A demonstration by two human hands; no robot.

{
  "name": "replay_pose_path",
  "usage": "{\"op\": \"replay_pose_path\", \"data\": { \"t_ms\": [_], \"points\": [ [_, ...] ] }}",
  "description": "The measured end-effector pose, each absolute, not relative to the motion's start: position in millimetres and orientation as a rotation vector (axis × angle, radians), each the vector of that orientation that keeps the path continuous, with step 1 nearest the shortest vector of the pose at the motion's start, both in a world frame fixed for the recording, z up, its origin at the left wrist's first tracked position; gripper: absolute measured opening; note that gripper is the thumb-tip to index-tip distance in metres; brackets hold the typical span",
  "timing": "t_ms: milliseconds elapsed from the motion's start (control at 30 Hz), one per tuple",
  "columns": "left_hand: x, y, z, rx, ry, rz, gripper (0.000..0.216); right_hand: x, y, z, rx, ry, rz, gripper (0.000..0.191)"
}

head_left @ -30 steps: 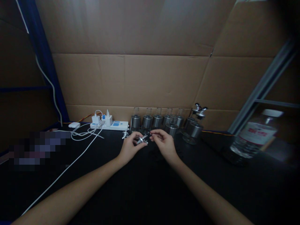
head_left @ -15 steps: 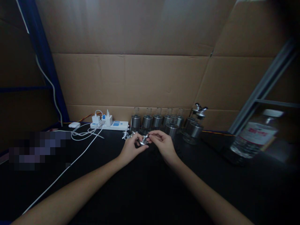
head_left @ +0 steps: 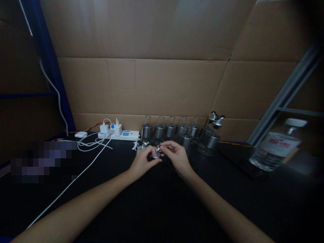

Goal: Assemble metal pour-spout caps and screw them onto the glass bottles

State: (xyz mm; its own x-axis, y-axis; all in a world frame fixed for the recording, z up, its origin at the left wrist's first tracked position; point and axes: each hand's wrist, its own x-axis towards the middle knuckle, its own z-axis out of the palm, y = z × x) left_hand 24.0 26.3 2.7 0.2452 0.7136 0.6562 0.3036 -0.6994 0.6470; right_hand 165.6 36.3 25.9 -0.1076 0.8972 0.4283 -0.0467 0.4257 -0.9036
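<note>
My left hand [head_left: 143, 159] is closed around a small silver pourer cap [head_left: 157, 154], its thumb and fingers on the round base. From the other side my right hand [head_left: 177, 156] pinches the dark tip of the cap's spout. Just beyond my left hand, more silver pourer caps [head_left: 138, 145] lie on the black table. Behind both hands stand several glass bottles with metal sleeves [head_left: 159, 131] and open necks. Two bottles at the right end of the group wear pourer caps [head_left: 217, 121] with dark tips.
A white power strip [head_left: 129, 135] with chargers and coiled white cables [head_left: 87, 143] sits at the back left. A white case [head_left: 81, 134] lies beside it. On the right stands a large plastic water bottle [head_left: 277, 145]. Cardboard [head_left: 152, 84] walls the back.
The pourer cap has turned slightly between my hands, and its spout now tilts toward the right hand. Both hands stay in nearly the same place.
</note>
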Motion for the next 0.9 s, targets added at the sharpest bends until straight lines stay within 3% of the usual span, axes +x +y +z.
{"op": "replay_pose_path", "data": {
  "t_ms": [300, 600, 900],
  "points": [
    [24, 26, 1, 2.156, 0.967, 1.517, 0.024, 163, 35, 21, -0.758, -1.571, 0.958, 0.020],
    [24, 25, 2, 2.238, 0.976, 1.528, 0.010, 150, 27, 16, -0.765, -1.628, 0.750, 0.028],
    [24, 23, 2, 2.224, 0.981, 1.533, 0.014, 153, 29, 8, -0.807, -1.637, 0.584, 0.028]
  ]
}}
